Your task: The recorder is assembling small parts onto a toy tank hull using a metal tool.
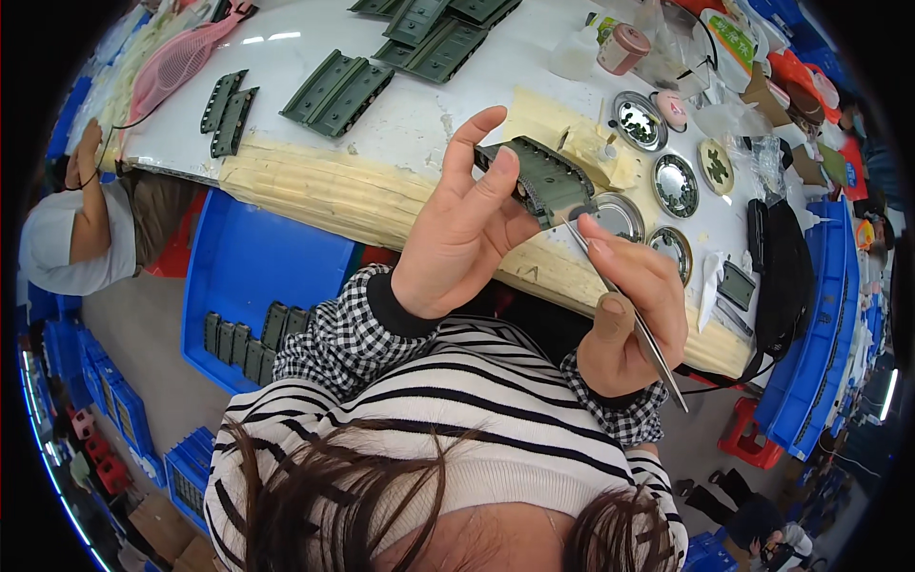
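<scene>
A person's two bare hands work above the front edge of a white desk [295,52]. The left hand [456,243] holds a dark green moulded part [551,179], its grip closed with the thumb against the near end. The right hand [637,319] has its grip closed on slim metal tweezers [645,336], whose tip reaches the part's lower right corner; whether it touches, I cannot tell. The part is held up over the desk's padded yellowish edge [329,198]. To the right of the part are round metal dishes [697,188] with small dark pieces. Beyond it and to the left lie larger green panels [335,93]. Well left of it and nearer the person, a blue bin [262,238] holds a row of green pieces [253,353].
</scene>
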{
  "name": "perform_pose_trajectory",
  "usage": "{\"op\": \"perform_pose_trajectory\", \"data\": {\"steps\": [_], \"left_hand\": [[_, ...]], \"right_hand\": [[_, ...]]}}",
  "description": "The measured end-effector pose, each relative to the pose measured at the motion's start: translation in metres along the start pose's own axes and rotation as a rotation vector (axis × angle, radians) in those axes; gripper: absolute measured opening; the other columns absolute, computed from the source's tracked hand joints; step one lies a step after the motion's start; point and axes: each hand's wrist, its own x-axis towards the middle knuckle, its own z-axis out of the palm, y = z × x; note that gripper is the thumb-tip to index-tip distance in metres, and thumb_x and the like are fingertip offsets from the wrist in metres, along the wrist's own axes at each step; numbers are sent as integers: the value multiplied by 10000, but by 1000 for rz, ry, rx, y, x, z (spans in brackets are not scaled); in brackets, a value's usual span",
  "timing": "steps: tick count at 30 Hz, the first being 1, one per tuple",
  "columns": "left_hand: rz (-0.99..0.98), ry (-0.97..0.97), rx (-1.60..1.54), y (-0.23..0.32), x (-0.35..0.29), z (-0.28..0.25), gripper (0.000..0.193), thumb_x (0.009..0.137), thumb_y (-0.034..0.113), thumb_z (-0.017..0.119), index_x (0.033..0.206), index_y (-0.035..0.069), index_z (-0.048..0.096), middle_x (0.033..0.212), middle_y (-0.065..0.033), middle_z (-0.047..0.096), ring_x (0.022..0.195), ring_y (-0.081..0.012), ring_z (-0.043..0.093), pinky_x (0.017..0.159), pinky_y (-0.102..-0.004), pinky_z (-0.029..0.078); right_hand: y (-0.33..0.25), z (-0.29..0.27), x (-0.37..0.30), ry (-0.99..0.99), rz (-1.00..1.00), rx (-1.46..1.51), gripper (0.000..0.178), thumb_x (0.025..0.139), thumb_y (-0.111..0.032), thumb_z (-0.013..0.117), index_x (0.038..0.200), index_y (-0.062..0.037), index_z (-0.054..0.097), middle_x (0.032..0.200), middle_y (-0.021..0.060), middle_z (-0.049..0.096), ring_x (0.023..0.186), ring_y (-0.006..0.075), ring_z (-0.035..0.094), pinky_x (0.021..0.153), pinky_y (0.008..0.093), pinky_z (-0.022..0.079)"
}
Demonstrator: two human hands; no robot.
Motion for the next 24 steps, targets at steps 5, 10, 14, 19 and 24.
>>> {"op": "perform_pose_trajectory", "data": {"steps": [5, 10, 14, 19, 24], "left_hand": [[42, 1, 28, -1, -1, 0, 492, 998, 233, 471, 1399, 173, 192, 1249, -89, 498, 1131, -182, 542, 959, -385, 480], [71, -26, 19, -2, 0, -1, 486, 1001, 221, 462, 1400, 178, 189, 1240, -97, 506, 1129, -183, 545, 957, -390, 482], [68, -33, 10, -1, 0, 0, 481, 1003, 215, 455, 1400, 180, 186, 1240, -102, 508, 1129, -184, 546, 958, -389, 482], [77, -15, 20, -2, 0, -1, 485, 1003, 218, 454, 1401, 185, 179, 1241, -107, 510, 1134, -187, 544, 961, -391, 480], [79, -16, 19, -2, 0, -1, 483, 1004, 223, 452, 1400, 186, 179, 1243, -107, 509, 1137, -188, 543, 963, -392, 478]], "right_hand": [[1, 2, -1, -4, -4, -11, 256, 841, -54, 671, 1088, -3, 630, 1053, 174, 642, 1007, 288, 650, 846, 323, 527], [-1, 0, 0, -31, -8, -32, 281, 812, -17, 687, 1086, 4, 631, 1050, 174, 639, 1026, 301, 642, 856, 335, 528], [-2, 0, 1, -41, -14, -47, 281, 810, -9, 685, 1086, 9, 630, 1054, 176, 635, 1035, 308, 638, 868, 345, 526], [-2, 1, 1, -48, -13, -46, 267, 819, -7, 676, 1082, 15, 630, 1051, 178, 633, 1041, 312, 636, 876, 352, 525], [-2, 1, 2, -45, -14, -39, 253, 818, -7, 678, 1066, 16, 637, 1040, 175, 634, 1031, 311, 640, 862, 352, 534]]}}
